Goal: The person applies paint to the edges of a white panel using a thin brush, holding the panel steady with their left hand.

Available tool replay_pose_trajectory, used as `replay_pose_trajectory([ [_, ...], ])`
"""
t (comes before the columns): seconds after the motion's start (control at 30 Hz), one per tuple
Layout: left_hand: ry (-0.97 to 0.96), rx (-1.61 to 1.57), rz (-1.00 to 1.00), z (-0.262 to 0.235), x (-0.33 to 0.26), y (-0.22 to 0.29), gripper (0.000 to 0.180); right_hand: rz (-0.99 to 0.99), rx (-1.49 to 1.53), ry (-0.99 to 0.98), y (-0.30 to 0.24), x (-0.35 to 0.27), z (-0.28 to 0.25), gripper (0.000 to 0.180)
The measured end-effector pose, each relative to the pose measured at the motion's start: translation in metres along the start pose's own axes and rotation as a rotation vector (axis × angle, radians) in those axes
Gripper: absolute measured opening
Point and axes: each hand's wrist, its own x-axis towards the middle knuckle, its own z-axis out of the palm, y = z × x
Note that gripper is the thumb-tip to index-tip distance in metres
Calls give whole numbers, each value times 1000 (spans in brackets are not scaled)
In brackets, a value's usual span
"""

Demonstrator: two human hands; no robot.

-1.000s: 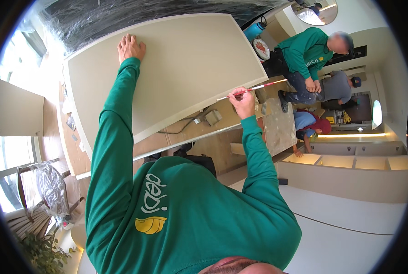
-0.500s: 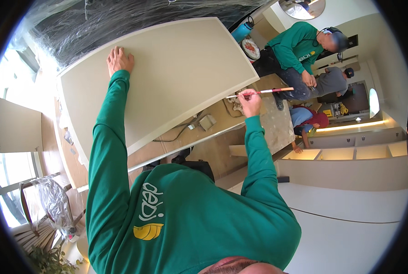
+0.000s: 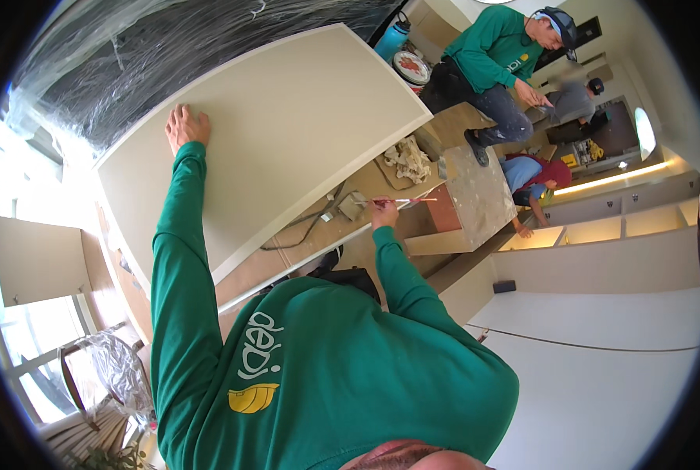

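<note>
Off to my left, bright daylight pours in through tall windows (image 3: 9, 258), washing out that side of the room. Above me a dark surface is wrapped in clear plastic sheeting (image 3: 170, 63). Beside the windows stands a pale cabinet door (image 3: 37, 262), and a chair draped in plastic (image 3: 115, 376) sits near the lower left. To my right run smooth white walls (image 3: 600, 376) and beige cabinets with a warm strip light (image 3: 608, 180) glowing under them. The brown floor (image 3: 350, 196) carries a speckled stone slab (image 3: 475, 196), a loose black cable (image 3: 303, 231) and a blue canister (image 3: 391, 37).
</note>
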Motion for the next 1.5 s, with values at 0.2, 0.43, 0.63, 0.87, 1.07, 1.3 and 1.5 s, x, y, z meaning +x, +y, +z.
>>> replay_pose_trajectory([
  [0.2, -21, 10, 18, -3, 2, 6, 54, -40, -182, -45, 10, 8, 6, 13],
  [0.43, -27, -11, 4, -3, -2, -2, 52, -5, -207, -47, 6, 4, 11, 12],
  [0.63, -31, 19, -6, -4, -2, 1, 53, -41, -253, 38, -2, -1, 0, 11],
  [0.87, -96, 3, -4, -11, -4, 21, 54, 462, 678, 229, 54, -3, -27, 7],
  [1.07, -185, -20, 107, -16, -4, -5, 56, 680, 1170, 181, 62, -15, -43, 8],
  [1.3, -229, 13, 234, -54, -37, -44, 58, 735, 1415, 163, 44, -23, -59, 4],
  [1.5, -148, 49, 282, -42, -51, -27, 59, 610, 1470, 58, 16, -55, -78, 8],
])
